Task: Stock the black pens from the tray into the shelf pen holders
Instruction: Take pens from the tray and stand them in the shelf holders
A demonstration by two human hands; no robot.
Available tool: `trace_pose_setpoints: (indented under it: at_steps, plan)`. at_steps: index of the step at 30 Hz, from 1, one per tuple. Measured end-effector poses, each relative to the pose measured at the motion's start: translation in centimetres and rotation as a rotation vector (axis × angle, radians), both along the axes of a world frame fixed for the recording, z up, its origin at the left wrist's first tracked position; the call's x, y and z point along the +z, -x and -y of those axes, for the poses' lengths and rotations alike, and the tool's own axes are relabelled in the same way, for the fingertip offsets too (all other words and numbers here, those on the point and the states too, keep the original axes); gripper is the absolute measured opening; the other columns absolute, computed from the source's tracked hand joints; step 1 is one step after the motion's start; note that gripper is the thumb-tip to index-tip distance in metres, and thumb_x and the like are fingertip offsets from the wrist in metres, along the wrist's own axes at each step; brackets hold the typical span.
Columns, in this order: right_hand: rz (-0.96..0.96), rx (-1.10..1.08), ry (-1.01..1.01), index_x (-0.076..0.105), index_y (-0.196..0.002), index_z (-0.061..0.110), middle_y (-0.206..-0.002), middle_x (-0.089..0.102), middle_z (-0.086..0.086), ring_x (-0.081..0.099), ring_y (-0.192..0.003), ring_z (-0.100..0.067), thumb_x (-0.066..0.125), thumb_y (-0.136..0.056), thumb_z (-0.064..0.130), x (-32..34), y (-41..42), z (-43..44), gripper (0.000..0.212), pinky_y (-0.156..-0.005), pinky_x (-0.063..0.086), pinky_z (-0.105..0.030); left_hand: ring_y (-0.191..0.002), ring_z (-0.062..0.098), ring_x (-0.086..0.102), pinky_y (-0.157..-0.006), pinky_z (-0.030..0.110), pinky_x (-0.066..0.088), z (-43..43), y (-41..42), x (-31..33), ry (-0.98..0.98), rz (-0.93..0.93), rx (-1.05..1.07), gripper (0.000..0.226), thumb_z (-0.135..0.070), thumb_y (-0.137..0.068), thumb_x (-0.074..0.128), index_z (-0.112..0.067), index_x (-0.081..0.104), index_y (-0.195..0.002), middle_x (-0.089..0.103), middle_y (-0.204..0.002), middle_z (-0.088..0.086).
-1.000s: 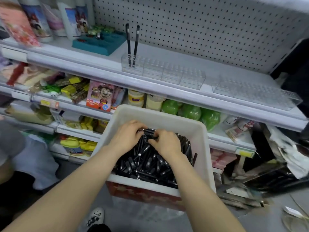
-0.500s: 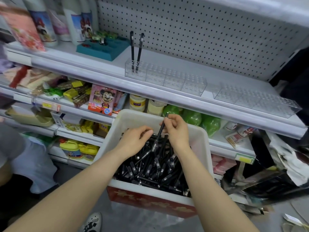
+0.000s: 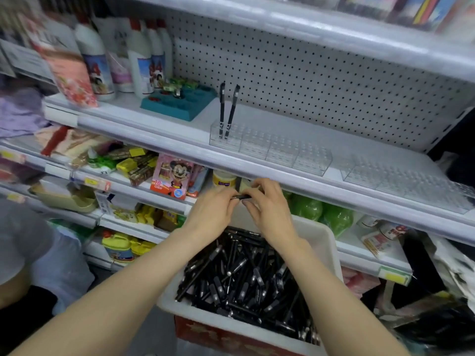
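Both close together above the tray — left hand, right hand, curled fingers apparently pinching one black pen.

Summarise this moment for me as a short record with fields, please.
left hand: pinches one end of the held pen
right hand: pinches its other end
tray: white, holds many loose pens
left pen holder: two standing pens at its left end
right pen holder: no pens visible
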State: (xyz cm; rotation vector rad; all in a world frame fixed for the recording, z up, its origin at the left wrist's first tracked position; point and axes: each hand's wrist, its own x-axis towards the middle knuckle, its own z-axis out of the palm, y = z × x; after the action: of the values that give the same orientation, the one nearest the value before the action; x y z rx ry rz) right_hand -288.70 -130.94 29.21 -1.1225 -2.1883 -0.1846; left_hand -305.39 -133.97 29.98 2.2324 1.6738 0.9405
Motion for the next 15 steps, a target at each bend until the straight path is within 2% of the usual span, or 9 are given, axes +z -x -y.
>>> trace_pose_setpoints:
  at_steps: [2, 6, 7, 10, 13, 15]
  plan:
    - [-0.025, -0.009, 0.021, 0.07, -0.097, 0.009, -0.098, 0.055, -0.006, 0.051, -0.089, -0.023, 0.07, -0.087, 0.014, 0.8, 0.1, -1.0, 0.012, -0.073, 0.042, -0.029, -0.103, 0.027, 0.059, -0.084, 0.037, 0.044, -1.6, 0.6, 1.4, -0.066, -0.007, -0.005, 0.025, -0.024, -0.095, 0.055, -0.014, 0.063, -0.117, 0.064, -0.108, 0.006]
    - [-0.1, -0.07, 0.073, 0.069, -0.099, 0.012, -0.085, 0.051, 0.001, 0.053, -0.08, -0.022, 0.063, -0.092, 0.017, 3.5, -0.1, -3.3, 0.01, -0.067, 0.036, -0.031, -0.118, 0.027, 0.048, -0.098, 0.039, 0.04, -5.2, 1.7, 4.4, -0.181, 0.049, 0.08, 0.046, -0.027, -0.096, 0.055, -0.013, 0.045, -0.138, 0.055, -0.127, 0.01]
    - [-0.142, -0.101, 0.098, 0.068, -0.1, 0.013, -0.083, 0.052, 0.002, 0.054, -0.078, -0.023, 0.063, -0.093, 0.018, 4.3, -0.2, -3.9, 0.011, -0.066, 0.036, -0.032, -0.121, 0.026, 0.045, -0.101, 0.038, 0.038, -6.1, 2.0, 5.0, -0.201, 0.027, 0.096, 0.045, -0.027, -0.097, 0.053, -0.013, 0.044, -0.14, 0.052, -0.131, 0.009]
    - [-0.381, -0.167, 0.215, 0.067, -0.11, 0.015, -0.084, 0.064, 0.002, 0.063, -0.075, -0.022, 0.063, -0.093, 0.022, 7.2, -0.3, -5.6, 0.018, -0.069, 0.052, -0.038, -0.127, 0.026, 0.039, -0.103, 0.04, 0.04, -8.8, 3.0, 5.7, -0.239, -0.098, 0.104, 0.043, -0.019, -0.097, 0.053, -0.011, 0.047, -0.139, 0.045, -0.139, 0.009]
    - [-0.625, -0.151, 0.317, 0.066, -0.11, 0.015, -0.086, 0.069, -0.002, 0.068, -0.076, -0.02, 0.063, -0.093, 0.018, 10.1, 0.2, -7.7, 0.018, -0.066, 0.055, -0.029, -0.126, 0.029, 0.04, -0.097, 0.043, 0.046, -10.6, 3.3, 5.6, -0.256, -0.202, 0.101, 0.046, -0.007, -0.091, 0.058, -0.007, 0.051, -0.136, 0.044, -0.14, 0.011]
    - [-0.659, -0.146, 0.321, 0.066, -0.104, 0.013, -0.084, 0.071, -0.003, 0.069, -0.073, -0.015, 0.059, -0.095, 0.017, 11.8, 1.0, -8.9, 0.011, -0.065, 0.055, -0.024, -0.126, 0.031, 0.042, -0.099, 0.043, 0.046, -11.4, 3.4, 5.3, -0.268, -0.257, 0.1, 0.052, -0.001, -0.085, 0.063, -0.007, 0.051, -0.135, 0.047, -0.139, 0.013]
